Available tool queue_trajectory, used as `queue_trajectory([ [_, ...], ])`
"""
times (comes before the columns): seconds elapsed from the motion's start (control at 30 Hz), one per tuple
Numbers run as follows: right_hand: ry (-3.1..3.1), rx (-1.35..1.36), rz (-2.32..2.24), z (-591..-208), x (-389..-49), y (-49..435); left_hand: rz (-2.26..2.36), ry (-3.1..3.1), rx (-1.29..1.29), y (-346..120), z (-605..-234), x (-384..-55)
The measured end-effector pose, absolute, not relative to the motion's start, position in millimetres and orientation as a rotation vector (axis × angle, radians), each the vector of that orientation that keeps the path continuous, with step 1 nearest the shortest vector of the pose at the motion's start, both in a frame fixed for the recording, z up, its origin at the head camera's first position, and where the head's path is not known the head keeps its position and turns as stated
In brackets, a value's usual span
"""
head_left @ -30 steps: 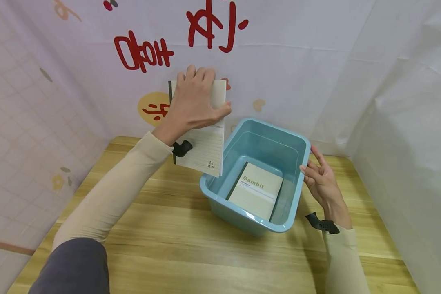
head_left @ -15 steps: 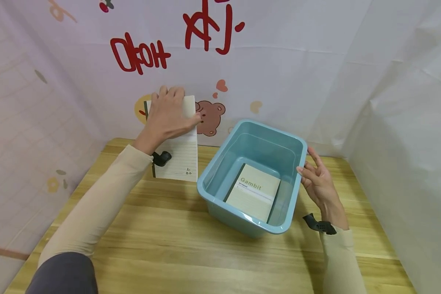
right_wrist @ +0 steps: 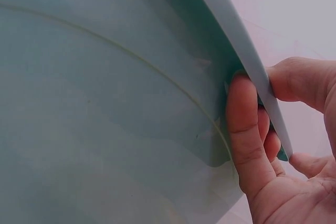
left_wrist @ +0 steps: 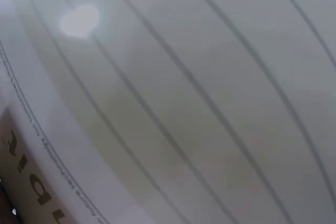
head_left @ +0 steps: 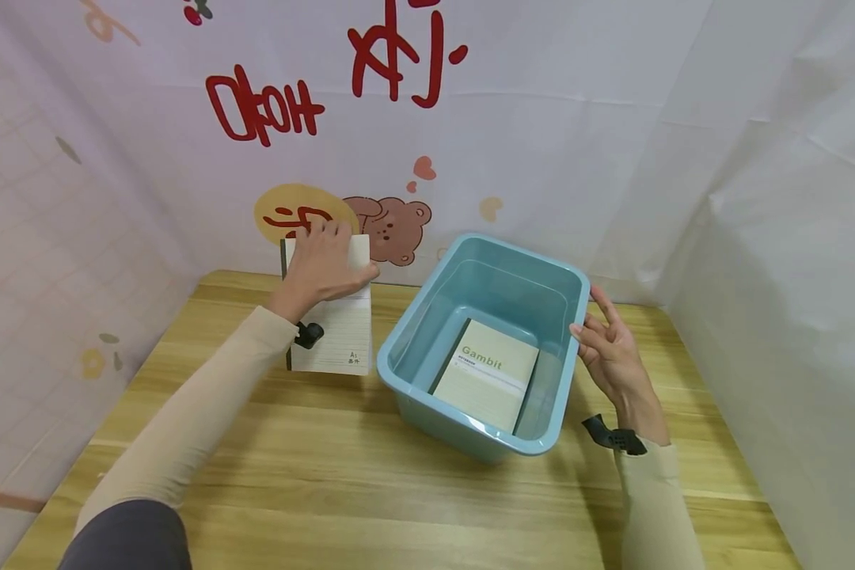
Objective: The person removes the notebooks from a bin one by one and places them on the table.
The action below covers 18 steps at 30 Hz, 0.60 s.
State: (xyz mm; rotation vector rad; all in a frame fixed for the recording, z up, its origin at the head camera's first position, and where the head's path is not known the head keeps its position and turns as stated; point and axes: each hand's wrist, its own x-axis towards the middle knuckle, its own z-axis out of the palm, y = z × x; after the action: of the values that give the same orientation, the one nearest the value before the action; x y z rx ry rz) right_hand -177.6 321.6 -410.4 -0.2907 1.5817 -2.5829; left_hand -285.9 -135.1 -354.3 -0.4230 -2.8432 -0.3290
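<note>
Running lengthwise up the frame left of centre, a cream paper notebook with a dark spine point(head_left: 338, 336) is just left of the light-blue rectangular plastic tub point(head_left: 516, 285). The nearer left hand point(head_left: 323, 267) grips its top; well apart, the right hand point(head_left: 616, 356) pinches the tub's right rim.

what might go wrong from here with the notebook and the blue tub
The left grip holds the lined notebook near its top, so the lower part might swing or splay. Its lower corner appears close to the blue tub in the head view, so a sideways move could bump it. The right grip holds only one side of the rim, so the tub might pivot if bumped.
</note>
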Motion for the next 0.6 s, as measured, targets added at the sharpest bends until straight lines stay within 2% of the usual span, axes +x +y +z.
queue_trajectory([
  [0.6, 1.577, -0.318, -2.586, -412, -174, 320, -0.206, -3.049, -0.500, -137, -433, -299],
])
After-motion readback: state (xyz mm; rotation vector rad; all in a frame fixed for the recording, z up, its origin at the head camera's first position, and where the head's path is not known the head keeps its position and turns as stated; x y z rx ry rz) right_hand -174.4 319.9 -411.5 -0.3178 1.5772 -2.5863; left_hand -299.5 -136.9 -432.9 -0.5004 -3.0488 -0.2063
